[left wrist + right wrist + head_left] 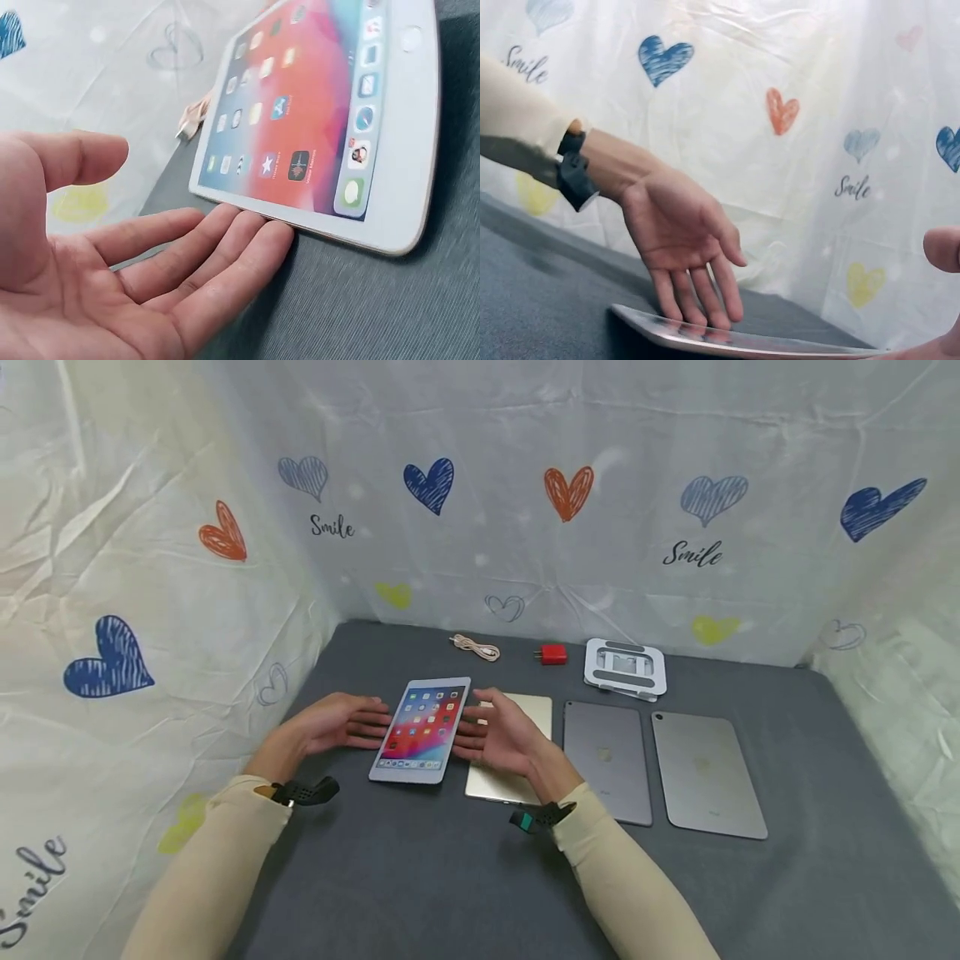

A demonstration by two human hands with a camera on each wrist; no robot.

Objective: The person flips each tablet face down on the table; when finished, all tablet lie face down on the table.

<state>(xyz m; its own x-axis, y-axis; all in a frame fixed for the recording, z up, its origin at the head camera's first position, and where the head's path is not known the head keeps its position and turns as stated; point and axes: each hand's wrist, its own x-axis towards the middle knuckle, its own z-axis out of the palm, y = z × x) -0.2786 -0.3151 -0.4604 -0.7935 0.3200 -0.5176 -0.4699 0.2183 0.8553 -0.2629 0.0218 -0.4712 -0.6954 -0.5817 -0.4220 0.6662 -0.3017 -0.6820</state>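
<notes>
A white tablet (422,727), its screen lit with app icons, lies face up between the two hands, with a dark shadow along its near edge. My left hand (339,724) is palm up at its left side. In the left wrist view those straight fingertips (277,234) meet the tablet's long edge, and the thumb stands clear. My right hand (504,737) faces it from the other side, its extended fingers right at the tablet's right edge. A gold tablet (536,714), back up, is partly covered by my right hand.
Two grey tablets (606,760) (708,772) lie back up on the right. Along the back are a coiled cable (480,648), a red charger plug (553,654) and a folded white-and-grey stand (625,668). Heart-printed curtains (495,435) border the grey tabletop (420,877).
</notes>
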